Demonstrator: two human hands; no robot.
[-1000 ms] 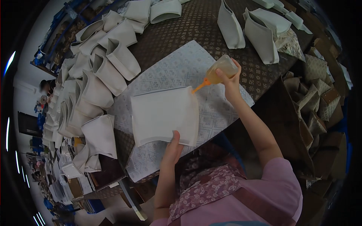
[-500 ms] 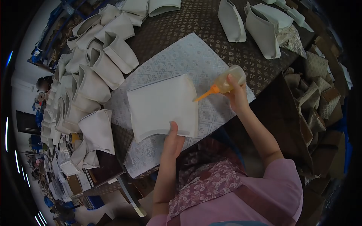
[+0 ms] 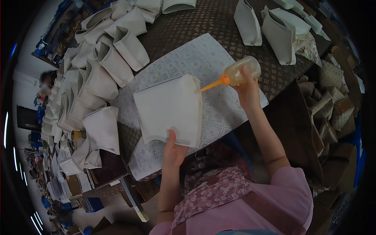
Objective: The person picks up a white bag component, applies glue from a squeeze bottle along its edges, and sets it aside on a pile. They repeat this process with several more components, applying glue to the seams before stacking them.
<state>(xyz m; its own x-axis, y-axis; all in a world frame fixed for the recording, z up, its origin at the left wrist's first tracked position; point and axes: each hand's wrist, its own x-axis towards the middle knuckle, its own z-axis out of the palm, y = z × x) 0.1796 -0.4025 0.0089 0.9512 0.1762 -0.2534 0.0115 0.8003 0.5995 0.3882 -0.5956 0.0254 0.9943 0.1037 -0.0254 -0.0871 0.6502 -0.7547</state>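
Observation:
My left hand (image 3: 174, 152) grips the lower edge of a white leather-like pouch piece (image 3: 168, 111), thumb on top and the other fingers hidden beneath it. The piece lies over a pale patterned sheet (image 3: 223, 113). In my right hand (image 3: 247, 91) is a clear squeeze bottle (image 3: 243, 71) with an orange nozzle, tilted so its tip points down and left. That tip is at the upper right edge of the white piece; whether it touches cannot be made out. The bottle holds a little yellowish liquid.
Many similar white pieces (image 3: 100, 80) are piled along the left side. A few more (image 3: 278, 37) stand at the far right of the brown patterned table cover (image 3: 196, 19). Patterned brown pieces and cardboard (image 3: 333, 113) are heaped at the right.
My right hand has moved the bottle up, bringing its nozzle tip from lower on the piece's right edge to nearer the top corner. My left hand has shifted slightly left with the piece.

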